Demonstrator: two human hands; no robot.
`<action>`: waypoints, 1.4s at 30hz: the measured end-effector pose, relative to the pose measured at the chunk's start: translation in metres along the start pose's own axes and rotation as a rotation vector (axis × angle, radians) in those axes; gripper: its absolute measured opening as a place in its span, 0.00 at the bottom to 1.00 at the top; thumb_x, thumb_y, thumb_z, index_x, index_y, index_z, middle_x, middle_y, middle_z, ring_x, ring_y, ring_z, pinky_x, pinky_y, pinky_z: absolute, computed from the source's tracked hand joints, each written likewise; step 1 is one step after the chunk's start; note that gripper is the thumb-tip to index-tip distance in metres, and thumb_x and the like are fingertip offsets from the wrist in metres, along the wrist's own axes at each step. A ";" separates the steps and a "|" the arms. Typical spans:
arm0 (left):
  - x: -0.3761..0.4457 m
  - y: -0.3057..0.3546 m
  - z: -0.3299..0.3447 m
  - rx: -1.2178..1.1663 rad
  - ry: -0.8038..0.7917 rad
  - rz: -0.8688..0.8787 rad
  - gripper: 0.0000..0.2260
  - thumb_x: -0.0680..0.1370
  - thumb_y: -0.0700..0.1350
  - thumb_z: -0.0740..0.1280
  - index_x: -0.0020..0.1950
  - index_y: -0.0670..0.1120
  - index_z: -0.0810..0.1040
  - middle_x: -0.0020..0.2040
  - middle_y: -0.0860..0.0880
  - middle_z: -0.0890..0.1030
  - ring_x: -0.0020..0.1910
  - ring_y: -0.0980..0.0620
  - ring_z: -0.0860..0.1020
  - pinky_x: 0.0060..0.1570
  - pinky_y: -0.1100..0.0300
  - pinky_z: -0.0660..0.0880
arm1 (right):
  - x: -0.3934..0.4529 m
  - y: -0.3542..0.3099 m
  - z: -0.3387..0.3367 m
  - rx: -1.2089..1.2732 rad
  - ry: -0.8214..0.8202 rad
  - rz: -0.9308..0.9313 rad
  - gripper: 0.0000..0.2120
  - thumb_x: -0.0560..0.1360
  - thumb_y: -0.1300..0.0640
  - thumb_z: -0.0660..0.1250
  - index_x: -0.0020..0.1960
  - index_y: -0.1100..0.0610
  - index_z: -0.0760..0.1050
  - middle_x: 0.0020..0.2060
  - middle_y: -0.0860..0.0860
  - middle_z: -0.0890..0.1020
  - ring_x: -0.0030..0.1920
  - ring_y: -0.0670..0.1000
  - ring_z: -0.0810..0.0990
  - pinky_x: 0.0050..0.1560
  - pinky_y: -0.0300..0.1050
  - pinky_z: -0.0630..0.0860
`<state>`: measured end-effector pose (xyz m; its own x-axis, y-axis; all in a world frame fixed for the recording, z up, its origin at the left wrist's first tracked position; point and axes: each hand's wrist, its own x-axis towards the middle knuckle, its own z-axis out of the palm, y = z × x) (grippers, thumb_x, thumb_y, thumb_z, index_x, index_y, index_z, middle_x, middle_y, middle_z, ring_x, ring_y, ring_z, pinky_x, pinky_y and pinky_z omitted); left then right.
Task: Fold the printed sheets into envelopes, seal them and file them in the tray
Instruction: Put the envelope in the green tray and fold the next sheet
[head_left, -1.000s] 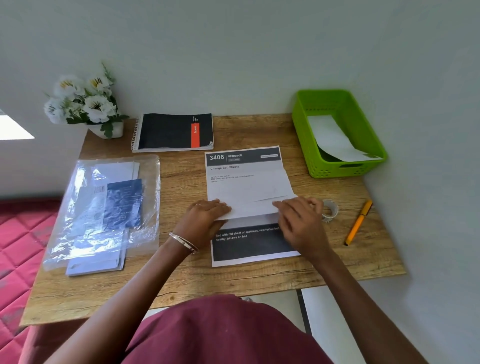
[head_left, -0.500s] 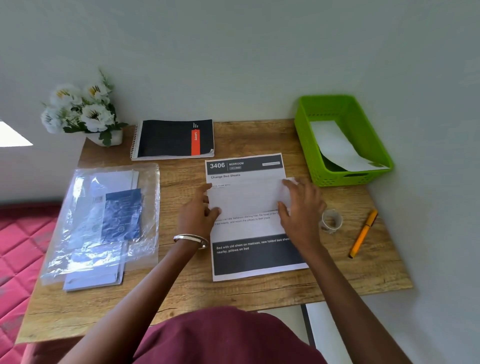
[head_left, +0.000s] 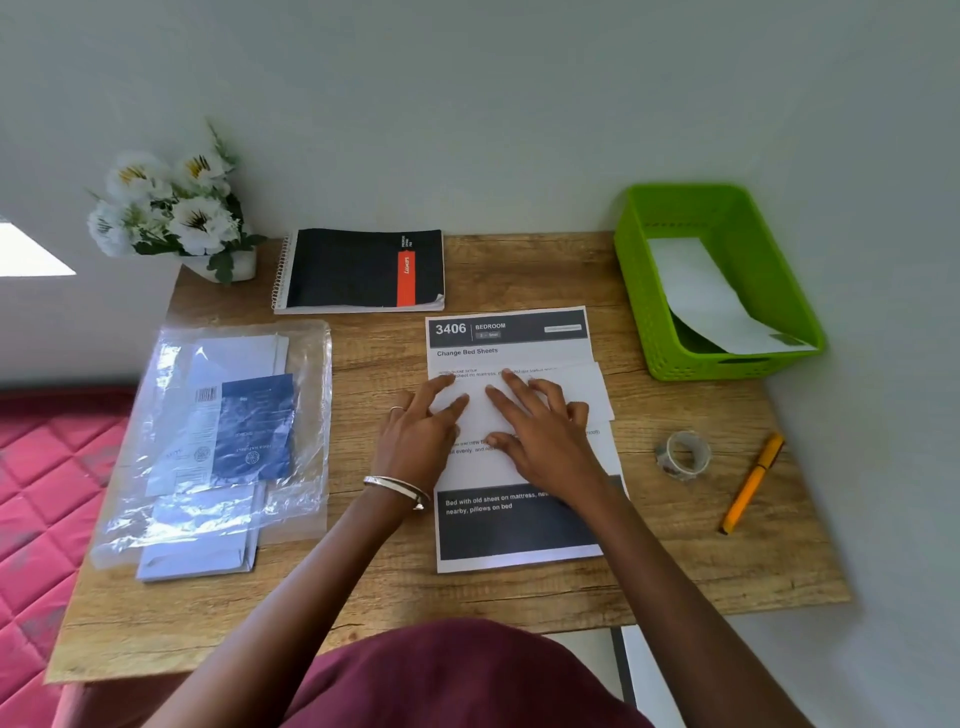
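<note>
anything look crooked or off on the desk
The white envelope under both hands lies skewed on the printed sheet, its right end past the sheet's edge. The notebook has a curled corner.

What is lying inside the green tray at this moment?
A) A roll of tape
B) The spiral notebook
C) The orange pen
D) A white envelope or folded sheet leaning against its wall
D: a white envelope or folded sheet lies slanted inside the green tray, while the tape roll and orange pen sit on the desk in front of it and the notebook lies by the wall.
</note>
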<state>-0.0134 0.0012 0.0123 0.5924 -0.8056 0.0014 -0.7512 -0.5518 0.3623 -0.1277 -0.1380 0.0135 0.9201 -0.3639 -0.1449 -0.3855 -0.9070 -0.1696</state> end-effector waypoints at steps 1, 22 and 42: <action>0.001 0.000 -0.001 0.024 -0.037 -0.001 0.18 0.76 0.42 0.65 0.66 0.48 0.73 0.70 0.46 0.67 0.63 0.38 0.68 0.58 0.41 0.71 | -0.001 0.004 -0.002 -0.005 -0.004 0.006 0.28 0.79 0.40 0.53 0.76 0.46 0.53 0.77 0.46 0.50 0.73 0.53 0.53 0.61 0.54 0.60; 0.016 0.000 -0.026 0.456 -0.208 0.256 0.26 0.76 0.60 0.58 0.67 0.45 0.72 0.69 0.44 0.70 0.67 0.41 0.67 0.62 0.48 0.63 | -0.012 0.062 -0.038 -0.106 -0.216 0.186 0.40 0.73 0.31 0.55 0.77 0.48 0.44 0.77 0.43 0.45 0.71 0.54 0.55 0.59 0.54 0.57; -0.017 0.002 -0.039 -0.997 0.325 -0.328 0.10 0.76 0.41 0.66 0.51 0.56 0.74 0.40 0.52 0.82 0.39 0.54 0.81 0.31 0.60 0.78 | -0.047 0.050 -0.046 1.262 0.359 0.423 0.06 0.73 0.60 0.71 0.45 0.64 0.79 0.37 0.59 0.83 0.31 0.49 0.78 0.29 0.40 0.73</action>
<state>-0.0136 0.0220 0.0492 0.8786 -0.4758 -0.0404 -0.0570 -0.1886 0.9804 -0.1869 -0.1765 0.0568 0.6111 -0.7703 -0.1821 -0.2618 0.0204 -0.9649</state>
